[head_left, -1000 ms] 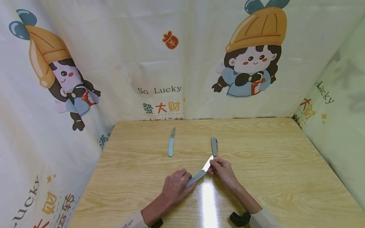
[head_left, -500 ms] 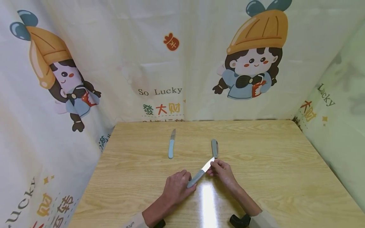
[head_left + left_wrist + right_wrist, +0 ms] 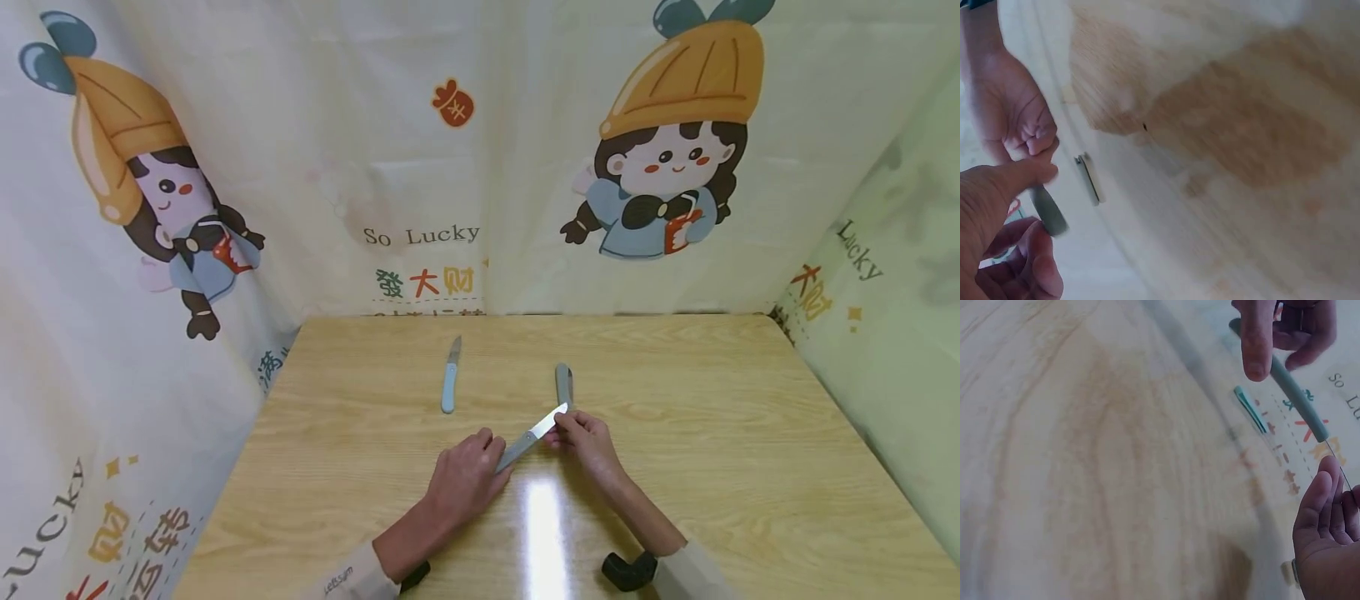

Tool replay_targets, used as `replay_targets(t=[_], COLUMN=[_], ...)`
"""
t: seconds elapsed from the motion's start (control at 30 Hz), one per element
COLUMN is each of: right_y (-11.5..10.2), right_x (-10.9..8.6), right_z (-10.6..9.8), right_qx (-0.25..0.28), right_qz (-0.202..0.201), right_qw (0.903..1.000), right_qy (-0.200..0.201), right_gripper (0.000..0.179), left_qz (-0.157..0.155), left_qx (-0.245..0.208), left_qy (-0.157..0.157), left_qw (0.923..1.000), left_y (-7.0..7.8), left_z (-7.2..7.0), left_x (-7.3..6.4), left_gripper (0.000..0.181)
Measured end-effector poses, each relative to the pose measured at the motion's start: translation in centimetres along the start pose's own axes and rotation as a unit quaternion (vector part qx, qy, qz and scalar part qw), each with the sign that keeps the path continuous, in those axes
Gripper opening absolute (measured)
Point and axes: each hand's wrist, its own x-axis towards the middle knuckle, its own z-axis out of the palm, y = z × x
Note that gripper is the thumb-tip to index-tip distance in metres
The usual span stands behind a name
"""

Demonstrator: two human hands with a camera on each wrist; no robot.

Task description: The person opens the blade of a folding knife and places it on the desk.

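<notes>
Knife [image 3: 531, 437] held above the table [image 3: 360, 408]
My left hand [image 3: 467, 473] grips the handle [image 3: 517, 451], my right hand [image 3: 594, 447] pinches the blade [image 3: 548, 422]; I judge the knife light and stiff, its blade slick, so the handle is the safer hold.

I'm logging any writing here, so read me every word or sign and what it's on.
"So Lucky": back curtain
"發大财": back curtain
"ucky", first letter partly cut off: left curtain
"财": left curtain
"转": left curtain
"满": left curtain
"Lucky": right curtain
"大财": right curtain
Too small to read: lettering on left sleeve, sign on printed red bag.
Partly hidden, unreadable: bottom row, back curtain.
None readable: held knife, blue knife, folded knife.
</notes>
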Motion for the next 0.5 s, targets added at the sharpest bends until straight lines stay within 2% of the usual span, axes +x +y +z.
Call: replay_targets(t=[0.23,0.37,0.5], right_y=[-1.0,-1.2,-1.2], right_x=[0.1,0.1,0.3], right_z=[0.1,0.0,0.0], right_qx=[0.011,0.008,0.02], right_qz=[0.023,0.021,0.011], right_qw=[0.9997,0.9998,0.9997], right_qy=[-0.007,0.001,-0.001], right_gripper=[0.027,0.03,0.029], left_qz=[0.061,0.068,0.068], left_qx=[0.058,0.066,0.067], left_qy=[0.044,0.059,0.056], left_qw=[0.9955,0.9938,0.9938], left_y=[-0.4,-0.4,-0.5], left_z=[0.5,0.6,0.5], left_x=[0.6,0.9,1.2], left_gripper=[0.018,0.017,0.017])
